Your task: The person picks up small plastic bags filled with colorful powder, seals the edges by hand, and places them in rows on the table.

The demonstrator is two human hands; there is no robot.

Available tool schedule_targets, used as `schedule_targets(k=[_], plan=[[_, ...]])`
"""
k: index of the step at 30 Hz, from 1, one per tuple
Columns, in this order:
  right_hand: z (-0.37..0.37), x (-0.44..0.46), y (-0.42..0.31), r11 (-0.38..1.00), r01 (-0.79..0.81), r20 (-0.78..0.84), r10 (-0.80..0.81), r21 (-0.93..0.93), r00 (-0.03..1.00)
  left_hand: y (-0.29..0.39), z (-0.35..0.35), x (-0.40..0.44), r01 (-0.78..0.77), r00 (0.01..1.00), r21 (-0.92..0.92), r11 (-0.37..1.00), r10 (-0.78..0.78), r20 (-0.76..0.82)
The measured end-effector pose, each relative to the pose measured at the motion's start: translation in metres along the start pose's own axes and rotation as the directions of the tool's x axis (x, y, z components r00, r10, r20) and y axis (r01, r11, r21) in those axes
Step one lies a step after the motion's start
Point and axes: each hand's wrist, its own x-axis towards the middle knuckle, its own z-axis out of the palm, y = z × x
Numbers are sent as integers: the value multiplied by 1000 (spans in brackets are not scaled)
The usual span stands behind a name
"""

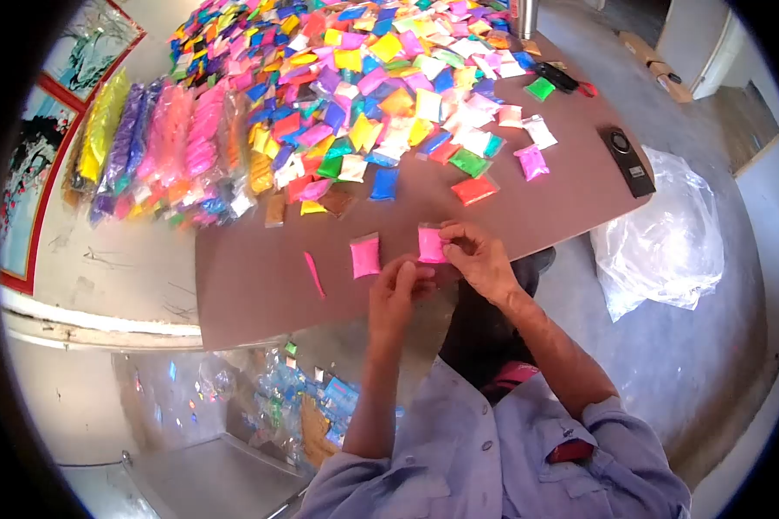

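Observation:
Between the thumb and fingers of my right hand [483,261] is a small pink packet [430,244], pinched at its right edge above the near side of the table. My left hand [395,294] is just below and left of that packet, its fingers partly curled and apart, with nothing visible in them. Whether its fingertips touch the packet is hard to see. A second pink packet [365,257] lies on the table to the left. Farther left is a thin pink stick-like tool [315,274].
A large heap of colourful packets [355,95] covers the far table. Bundled bags of packets [169,143] stand at the left. A black device [627,162] lies near the brown table's [260,316] right edge. A clear plastic bag [662,233] rests on the floor.

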Motion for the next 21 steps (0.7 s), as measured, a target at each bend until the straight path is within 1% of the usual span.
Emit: schedule_targets(k=[1,2,3,4,5,6,7,8,9,10,11,12,13,14,15,17,18,19,20,21], plan=[[3,5,1,1000,-3,18,3,7,1000,-4,-6,-5,-71,996,170,983,80,-50],[6,8,3,994,58,23,-56,-97,998,-9,-14,-14,-120,983,342,932,159,-89],[10,11,2,972,121,34,-117,-200,993,-17,-22,-22,-113,981,346,931,159,-109],[16,13,-1,974,117,45,-110,-192,993,-27,-30,-31,-138,971,405,904,203,-123],[23,17,-5,939,169,51,-161,-301,986,-35,-38,-39,-162,960,461,873,248,-131],[28,20,-6,887,217,62,-210,-407,976,-40,-45,-47,-157,959,461,873,247,-142],[32,24,-5,889,215,72,-204,-405,976,-45,-51,-54,-139,959,518,844,246,-143],[37,27,-3,866,206,77,-192,-456,978,-50,-56,-61,-118,959,571,812,242,-145],[41,29,-1,839,197,82,-180,-508,980,-45,-58,-64,-109,958,567,817,238,-159],[43,30,1,839,194,93,-171,-508,981,-38,-61,-64,-165,906,683,711,382,-179],[42,30,2,808,244,98,-227,-536,969,-33,-64,-63,-197,837,787,584,519,-176],[43,30,4,773,294,107,-285,-562,953,-30,-68,-58,-187,835,785,591,517,-191],[44,29,3,772,297,120,-280,-562,953,-26,-73,-52,-210,813,761,614,542,-213],[45,28,1,807,273,102,-258,-524,961,-24,-76,-47,-236,790,736,635,566,-235],[47,27,-2,839,246,84,-236,-486,968,-22,-76,-46,-231,788,734,639,565,-245],[50,25,-7,841,227,99,-206,-491,974,-19,-71,-46,-250,813,763,597,557,-170],[51,25,-8,842,209,105,-181,-496,978,-21,-70,-45,-250,812,761,598,558,-171],[52,25,-7,840,211,105,-183,-500,977,-24,-68,-45,-296,795,764,573,591,-135],[52,25,-5,819,249,132,-211,-517,968,-27,-67,-44,-342,777,764,547,622,-98],[51,25,-2,796,286,159,-237,-534,958,-28,-67,-44,-346,778,759,552,621,-97]])
